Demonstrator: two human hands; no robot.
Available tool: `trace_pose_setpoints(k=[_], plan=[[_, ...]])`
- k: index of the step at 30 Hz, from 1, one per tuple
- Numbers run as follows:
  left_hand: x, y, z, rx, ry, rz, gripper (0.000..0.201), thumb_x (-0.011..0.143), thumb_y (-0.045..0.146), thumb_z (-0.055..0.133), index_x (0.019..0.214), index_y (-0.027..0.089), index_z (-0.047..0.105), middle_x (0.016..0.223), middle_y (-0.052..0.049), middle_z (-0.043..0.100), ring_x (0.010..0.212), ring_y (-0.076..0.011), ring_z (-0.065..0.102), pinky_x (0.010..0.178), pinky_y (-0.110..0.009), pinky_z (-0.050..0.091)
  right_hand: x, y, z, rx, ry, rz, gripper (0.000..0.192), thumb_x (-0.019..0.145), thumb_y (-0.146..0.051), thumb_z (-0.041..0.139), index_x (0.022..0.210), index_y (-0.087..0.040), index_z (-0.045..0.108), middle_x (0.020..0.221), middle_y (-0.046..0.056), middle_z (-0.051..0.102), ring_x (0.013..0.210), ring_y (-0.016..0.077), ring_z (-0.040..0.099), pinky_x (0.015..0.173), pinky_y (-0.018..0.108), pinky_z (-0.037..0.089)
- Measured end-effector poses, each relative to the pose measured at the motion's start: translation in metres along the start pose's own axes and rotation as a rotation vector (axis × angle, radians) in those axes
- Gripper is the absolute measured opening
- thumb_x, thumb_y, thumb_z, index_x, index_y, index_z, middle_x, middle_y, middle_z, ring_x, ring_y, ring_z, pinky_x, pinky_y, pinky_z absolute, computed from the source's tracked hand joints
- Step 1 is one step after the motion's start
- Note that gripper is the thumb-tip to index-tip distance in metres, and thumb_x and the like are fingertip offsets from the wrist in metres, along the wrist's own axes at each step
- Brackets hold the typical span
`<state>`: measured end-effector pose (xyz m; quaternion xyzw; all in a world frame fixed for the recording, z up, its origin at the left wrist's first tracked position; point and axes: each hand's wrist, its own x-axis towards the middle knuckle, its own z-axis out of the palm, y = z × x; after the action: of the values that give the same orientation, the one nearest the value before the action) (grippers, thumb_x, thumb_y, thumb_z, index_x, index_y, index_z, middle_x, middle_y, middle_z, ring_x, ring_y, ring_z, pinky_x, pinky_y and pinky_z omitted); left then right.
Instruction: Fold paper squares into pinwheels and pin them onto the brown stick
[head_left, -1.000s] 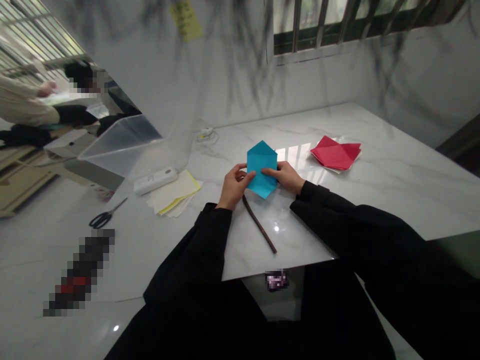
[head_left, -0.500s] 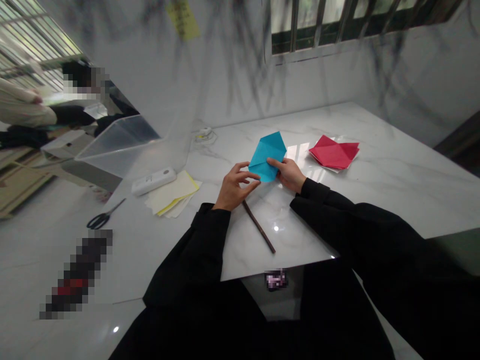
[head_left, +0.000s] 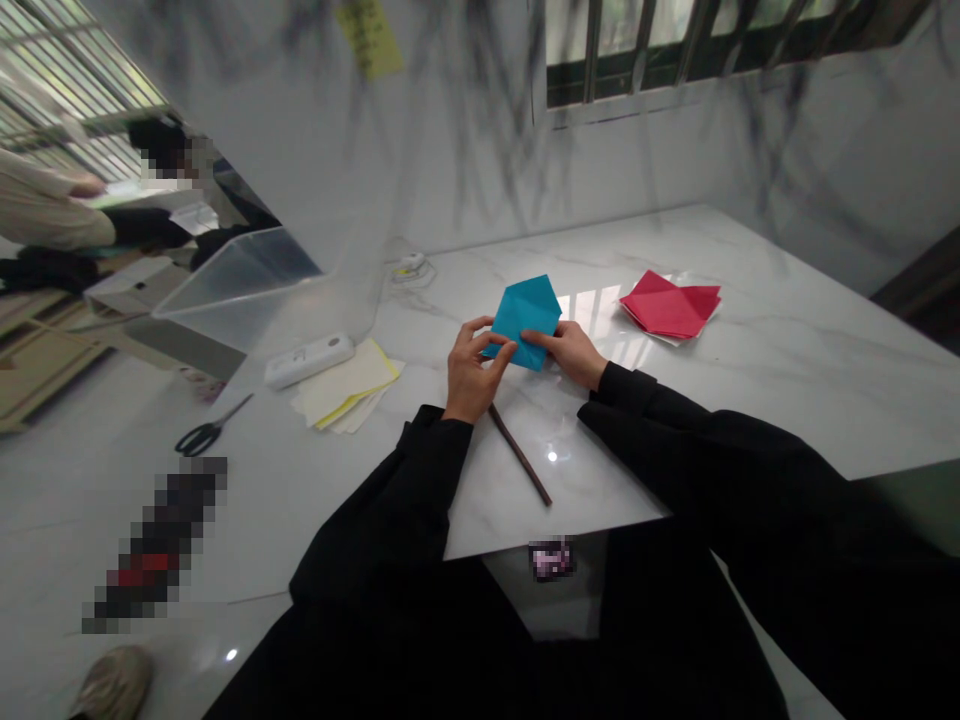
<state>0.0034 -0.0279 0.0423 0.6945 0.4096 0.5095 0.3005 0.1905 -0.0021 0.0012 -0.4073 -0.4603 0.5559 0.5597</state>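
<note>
Blue folded paper [head_left: 527, 312] held in both hands above the white marble table [head_left: 750, 370].

Paper is a matte, creased sheet folded to a pointed, roughly pentagonal shape. Left hand [head_left: 471, 372] pinches its lower left edge between thumb and fingers; right hand [head_left: 573, 350] grips its lower right edge. Black sleeves cover both forearms. A thin dark stick [head_left: 520, 453] lies on the glossy slab just below the hands, its upper end hidden by the left hand. Red folded papers [head_left: 670, 305] lie well apart to the right. Pale yellow sheets [head_left: 346, 387], a white device [head_left: 309, 360] and scissors [head_left: 210, 430] lie to the left.
</note>
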Motion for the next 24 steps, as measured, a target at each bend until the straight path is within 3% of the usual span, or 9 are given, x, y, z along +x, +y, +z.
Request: trace_pose_setpoints(k=[5,9,12,16,20,24], plan=[[-0.001,-0.001,0.004,-0.014,0.036,-0.024,0.03,0.08,0.046,0.083,0.097,0.023,0.074,0.114,-0.008,0.068,0.109,-0.0265,0.063,0.079,-0.03,0.055,-0.005,-0.007,0.004,-0.055,-0.062,0.014,0.044,0.068,-0.052,0.089,0.084,-0.014,0.077,0.084,0.006,0.077,0.077,0.0189,0.068,0.074,0.031,0.055],[0.001,-0.004,0.005,-0.103,0.096,-0.072,0.058,0.074,0.044,0.089,0.124,0.025,0.066,0.109,-0.006,0.07,0.097,-0.0228,0.066,0.076,-0.029,0.054,-0.01,-0.013,0.008,-0.103,-0.07,-0.002,0.044,0.069,-0.054,0.088,0.08,-0.014,0.074,0.075,0.004,0.071,0.072,0.0172,0.063,0.07,0.03,0.052],[0.004,-0.01,0.004,-0.169,0.105,-0.13,0.075,0.073,0.045,0.089,0.138,0.025,0.057,0.09,-0.002,0.07,0.074,-0.0162,0.064,0.066,-0.027,0.052,-0.012,-0.016,0.01,-0.14,-0.088,-0.015,0.048,0.07,-0.059,0.086,0.076,-0.015,0.07,0.068,0.002,0.065,0.067,0.0146,0.058,0.065,0.028,0.048],[0.007,-0.016,0.003,-0.218,0.111,-0.18,0.077,0.072,0.048,0.089,0.136,0.02,0.058,0.077,0.002,0.066,0.059,-0.0122,0.058,0.058,-0.025,0.05,-0.009,-0.016,0.009,-0.113,-0.105,0.028,0.053,0.071,-0.063,0.085,0.075,-0.015,0.065,0.063,-0.001,0.057,0.06,0.0103,0.049,0.055,0.025,0.039],[0.008,-0.017,0.003,-0.226,0.118,-0.184,0.071,0.073,0.049,0.088,0.131,0.017,0.061,0.08,-0.001,0.07,0.066,-0.0144,0.064,0.063,-0.026,0.054,-0.002,-0.015,0.003,-0.027,-0.048,0.103,0.051,0.069,-0.06,0.087,0.075,-0.017,0.062,0.062,-0.003,0.053,0.055,0.0086,0.045,0.048,0.022,0.032],[0.008,-0.02,0.001,-0.232,0.172,-0.21,0.07,0.071,0.048,0.089,0.129,0.017,0.064,0.082,-0.001,0.07,0.066,-0.0137,0.063,0.062,-0.025,0.054,-0.001,-0.01,0.0,-0.064,-0.076,0.038,0.045,0.068,-0.054,0.088,0.075,-0.016,0.064,0.06,-0.004,0.053,0.053,0.0079,0.045,0.048,0.022,0.033]])
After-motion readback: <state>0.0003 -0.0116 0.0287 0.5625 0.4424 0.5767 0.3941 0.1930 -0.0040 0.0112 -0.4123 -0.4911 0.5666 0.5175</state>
